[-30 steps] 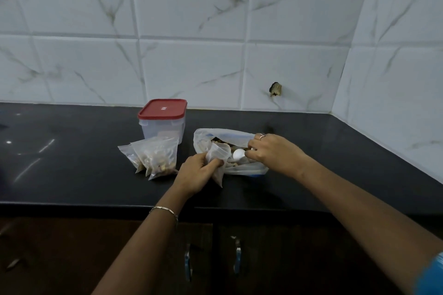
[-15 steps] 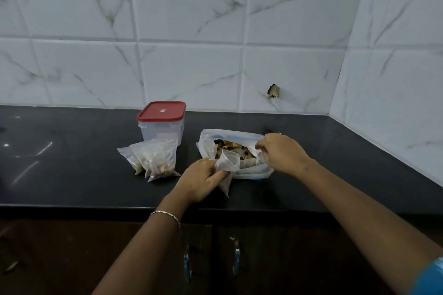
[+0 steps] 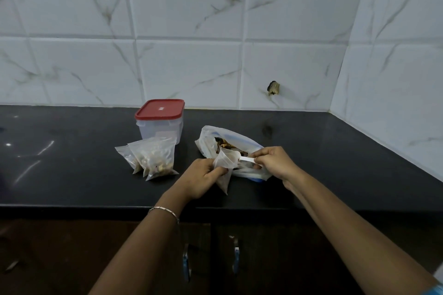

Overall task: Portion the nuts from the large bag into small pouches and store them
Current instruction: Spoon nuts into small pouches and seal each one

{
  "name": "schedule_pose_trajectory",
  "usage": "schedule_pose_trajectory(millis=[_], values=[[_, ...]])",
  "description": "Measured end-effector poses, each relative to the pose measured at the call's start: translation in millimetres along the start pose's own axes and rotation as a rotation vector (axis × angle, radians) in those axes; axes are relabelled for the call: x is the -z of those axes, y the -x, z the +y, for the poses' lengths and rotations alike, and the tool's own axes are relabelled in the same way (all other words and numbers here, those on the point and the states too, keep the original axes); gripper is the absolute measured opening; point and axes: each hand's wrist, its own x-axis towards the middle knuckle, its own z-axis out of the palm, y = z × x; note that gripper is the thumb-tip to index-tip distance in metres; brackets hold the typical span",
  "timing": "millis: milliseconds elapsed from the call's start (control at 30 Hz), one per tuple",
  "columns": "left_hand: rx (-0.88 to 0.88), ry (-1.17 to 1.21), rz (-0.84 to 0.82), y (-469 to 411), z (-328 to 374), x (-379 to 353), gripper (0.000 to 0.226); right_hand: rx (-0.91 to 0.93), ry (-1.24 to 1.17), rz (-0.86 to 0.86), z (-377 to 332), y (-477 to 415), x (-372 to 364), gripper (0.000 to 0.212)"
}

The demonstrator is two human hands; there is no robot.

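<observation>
left hand (image 3: 201, 178) pinches small pouch (image 3: 224, 171) by its rim; right hand (image 3: 275, 163) pinches spoon (image 3: 247, 159) handle, bowl at pouch mouth. large bag (image 3: 211, 135) just beyond right hand. film looks limp, slippery: hold at rim.

There is one camera, worn on the person's head, and it looks forward and down across the black countertop (image 3: 72, 175) at the marble-tiled wall (image 3: 191, 67). It sits close, within arm's reach of the work. Both forearms rise from the bottom edge, and the left hand (image 3: 201, 179) and right hand (image 3: 275, 163) meet near mid-frame. The wide lens also takes in the cabinet doors (image 3: 275, 258) below and the side wall (image 3: 395, 55) at the right corner.
</observation>
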Motion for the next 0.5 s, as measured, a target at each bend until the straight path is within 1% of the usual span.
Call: schedule_pose_trajectory(millis=[133, 300, 433, 500], values=[[0.002, 0.008, -0.045, -1.5, -1.7, -0.8, 0.033, -0.046, -0.006, 0.013, -2.4, -1.6, -3.8, 0.028], [0.005, 0.017, -0.067, -0.7, -1.3, 0.0, 0.039, -0.08, 0.02, 0.001, -12.1, -7.2, -9.2, 0.025], [-0.01, 0.025, -0.058, 1.2, 1.3, 0.5, 0.035, -0.121, 0.026, 0.002, -20.7, -9.5, -15.8, 0.017], [-0.019, 0.026, -0.049, 1.7, 2.1, -0.4, 0.033, -0.146, -0.026, 0.027, -21.0, -11.7, -19.0, 0.017]])
